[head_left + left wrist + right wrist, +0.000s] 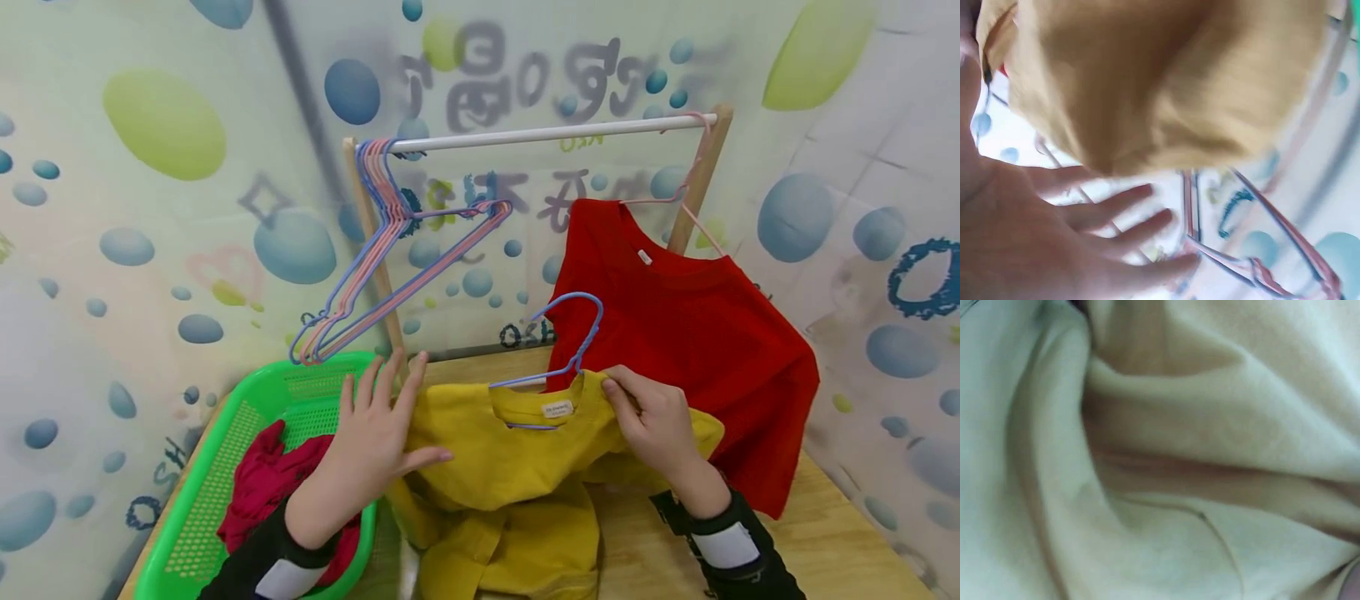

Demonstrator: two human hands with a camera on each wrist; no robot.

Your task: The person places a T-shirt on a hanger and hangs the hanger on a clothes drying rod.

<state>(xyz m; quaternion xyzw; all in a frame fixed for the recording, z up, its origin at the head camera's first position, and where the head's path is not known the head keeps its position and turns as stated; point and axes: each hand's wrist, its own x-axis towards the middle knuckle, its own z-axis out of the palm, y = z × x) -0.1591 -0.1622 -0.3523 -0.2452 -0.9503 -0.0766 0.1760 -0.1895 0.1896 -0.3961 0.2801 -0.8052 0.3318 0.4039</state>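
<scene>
A yellow shirt (495, 467) hangs in front of me with a blue hanger (592, 333) inside it, the hook rising out of the neck opening. My right hand (656, 421) pinches the shirt at the shoulder beside the collar. Spread fingers and an extended thumb show on my left hand (378, 425), which stands at the shirt's other shoulder. In the left wrist view, the fingers (1129, 203) are straight, just below the shirt cloth (1166, 94). Folds of the shirt (1179, 425) fill the right wrist view.
Several blue and pink hangers (390, 233) hang at the left of a white rail (540, 133) on a wooden stand. A red shirt (675, 325) hangs on a pink hanger at the right. A green basket (180, 517) with dark red clothing (270, 475) stands left on the wooden table (847, 533).
</scene>
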